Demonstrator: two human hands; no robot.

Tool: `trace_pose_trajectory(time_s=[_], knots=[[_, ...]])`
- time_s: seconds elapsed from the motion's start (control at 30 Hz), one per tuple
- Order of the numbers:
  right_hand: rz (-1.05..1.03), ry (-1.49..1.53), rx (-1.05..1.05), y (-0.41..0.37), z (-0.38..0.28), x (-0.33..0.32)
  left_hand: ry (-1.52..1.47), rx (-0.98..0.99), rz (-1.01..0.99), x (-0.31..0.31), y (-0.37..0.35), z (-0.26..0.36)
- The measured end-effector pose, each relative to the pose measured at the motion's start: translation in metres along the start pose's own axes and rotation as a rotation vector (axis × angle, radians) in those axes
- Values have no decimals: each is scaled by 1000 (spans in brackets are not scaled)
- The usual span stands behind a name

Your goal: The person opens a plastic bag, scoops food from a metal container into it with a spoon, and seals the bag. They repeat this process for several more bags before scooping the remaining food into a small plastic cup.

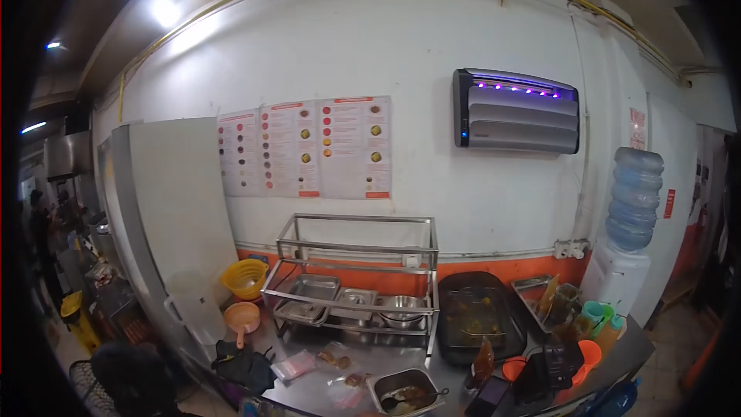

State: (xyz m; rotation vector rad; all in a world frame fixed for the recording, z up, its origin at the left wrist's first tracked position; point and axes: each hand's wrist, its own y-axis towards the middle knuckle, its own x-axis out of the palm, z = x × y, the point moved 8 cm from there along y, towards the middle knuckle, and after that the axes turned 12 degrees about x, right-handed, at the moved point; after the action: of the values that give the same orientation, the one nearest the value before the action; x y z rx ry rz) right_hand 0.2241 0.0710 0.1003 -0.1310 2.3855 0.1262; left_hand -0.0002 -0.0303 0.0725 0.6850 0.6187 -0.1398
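Observation:
Neither my left hand nor my right hand shows in the head view. Closest to me on the steel counter is a rectangular metal pan [378,397] with a dark ladle [423,397] lying in it and some brownish food. Left of it lie clear plastic bags [293,365] and a crumpled black bag [243,367]. A metal rack [356,267] holding steel trays and bowls stands behind them. To its right sits a large black roasting pan [446,340]. Orange cups [589,354] and a black boxy device [562,364] stand at the right end.
A yellow colander [245,279] and a peach saucepan [242,315] sit beside a tall white cabinet [177,208] at left. A water dispenser [616,276] stands at right. Posters [355,147] and a purple-lit unit [517,120] hang on the wall. A person [45,243] is far left.

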Motion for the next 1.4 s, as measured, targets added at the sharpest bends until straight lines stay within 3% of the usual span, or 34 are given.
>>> trace_pose_trajectory(time_s=[0.03, 0.23, 0.33, 0.53, 0.77, 1.0, 1.4], knots=[[1, -5, 2, 1, 0, -1, -8, 51, 110, -14, 3, 14], [-1, -23, 32, 2, 10, -1, 112, -38, 209, -36, -15, 0], [-9, -27, 39, 0, 13, -1, -18, -91, 34, -17, -21, -15], [-24, -42, 46, -3, 14, -2, 19, -111, -90, -25, -11, -14], [-37, -67, 42, -2, 14, -5, -15, -77, -111, -16, -10, -9], [-73, -116, 48, 0, 24, -7, 43, -68, -3, -15, -8, -24], [-252, -214, 3, 10, 24, 14, 20, -62, 58, 1, 3, -34]])
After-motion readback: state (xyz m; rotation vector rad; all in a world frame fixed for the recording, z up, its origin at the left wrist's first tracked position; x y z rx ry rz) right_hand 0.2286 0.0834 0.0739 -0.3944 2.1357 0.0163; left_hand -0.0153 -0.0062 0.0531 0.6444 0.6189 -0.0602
